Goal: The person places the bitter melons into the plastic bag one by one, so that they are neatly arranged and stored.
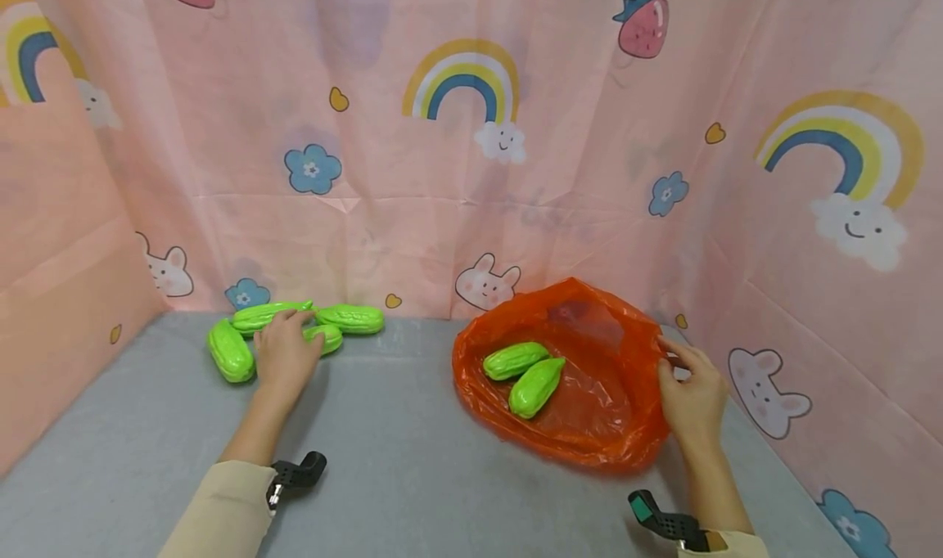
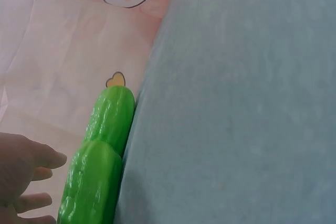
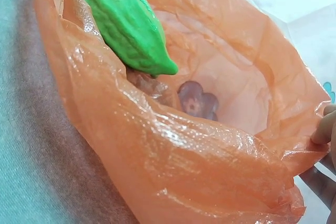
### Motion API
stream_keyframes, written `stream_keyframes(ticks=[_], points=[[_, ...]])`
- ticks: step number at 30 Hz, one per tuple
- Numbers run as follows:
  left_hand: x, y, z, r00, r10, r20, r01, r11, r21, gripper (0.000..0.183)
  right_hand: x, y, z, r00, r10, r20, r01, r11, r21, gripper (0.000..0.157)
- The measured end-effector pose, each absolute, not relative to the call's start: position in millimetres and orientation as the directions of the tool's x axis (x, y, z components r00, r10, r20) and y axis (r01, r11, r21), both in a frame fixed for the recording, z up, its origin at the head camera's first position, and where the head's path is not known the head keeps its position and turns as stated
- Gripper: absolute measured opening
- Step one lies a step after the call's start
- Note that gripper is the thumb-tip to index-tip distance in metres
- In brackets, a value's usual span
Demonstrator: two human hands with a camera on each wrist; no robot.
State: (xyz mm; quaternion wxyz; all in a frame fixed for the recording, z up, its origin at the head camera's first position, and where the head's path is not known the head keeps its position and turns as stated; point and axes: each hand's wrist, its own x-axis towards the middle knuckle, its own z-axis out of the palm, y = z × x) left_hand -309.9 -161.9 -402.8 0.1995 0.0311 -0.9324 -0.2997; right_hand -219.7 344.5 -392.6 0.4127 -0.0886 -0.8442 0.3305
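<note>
On the left, my left hand (image 1: 283,355) is over a group of several glossy green bitter melons, its fingers apart and loosely bent. The nearest bitter melon (image 1: 326,339) lies by its fingertips; in the left wrist view a gap shows between the fingers (image 2: 50,157) and a bitter melon (image 2: 92,182). My right hand (image 1: 692,390) pinches the right rim of an orange-red plastic bag (image 1: 582,453), which stands with its mouth spread wide. Inside lie two bitter melons, one rear (image 1: 516,361) and one front (image 1: 536,388).
Other bitter melons lie at the left (image 1: 231,351), behind the hand (image 1: 265,317) and by the back curtain (image 1: 349,319). A grey tabletop (image 1: 398,460) spreads between the hands. The pink patterned curtain (image 1: 412,239) encloses the back and both sides.
</note>
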Motion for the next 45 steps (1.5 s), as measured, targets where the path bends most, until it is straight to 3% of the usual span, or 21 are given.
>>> stream_keyframes(ticks=[8, 17, 23, 37, 45], points=[[-309, -165, -408, -0.943, -0.212, 0.255, -0.036, 0.830, 0.556, 0.046, -218, 344, -391, -0.652, 0.436, 0.621, -0.094, 0.766, -0.636, 0.031], [-312, -166, -413, -0.946, -0.182, 0.269, -0.021, 0.862, 0.507, 0.051, -218, 344, -391, -0.668, 0.451, 0.592, -0.072, 0.753, -0.654, 0.030], [-313, -166, -416, -0.948, -0.163, 0.275, 0.003, 0.856, 0.517, 0.055, -218, 344, -390, -0.674, 0.456, 0.581, -0.068, 0.745, -0.664, 0.030], [-319, -170, -418, -0.971, 0.020, 0.239, 0.157, 0.806, 0.570, 0.042, -218, 343, -396, -0.652, 0.417, 0.633, -0.136, 0.757, -0.639, 0.031], [-323, -163, -420, -0.960, 0.043, 0.278, 0.214, 0.756, 0.619, 0.034, -217, 344, -392, -0.648, 0.425, 0.632, -0.114, 0.767, -0.632, 0.031]])
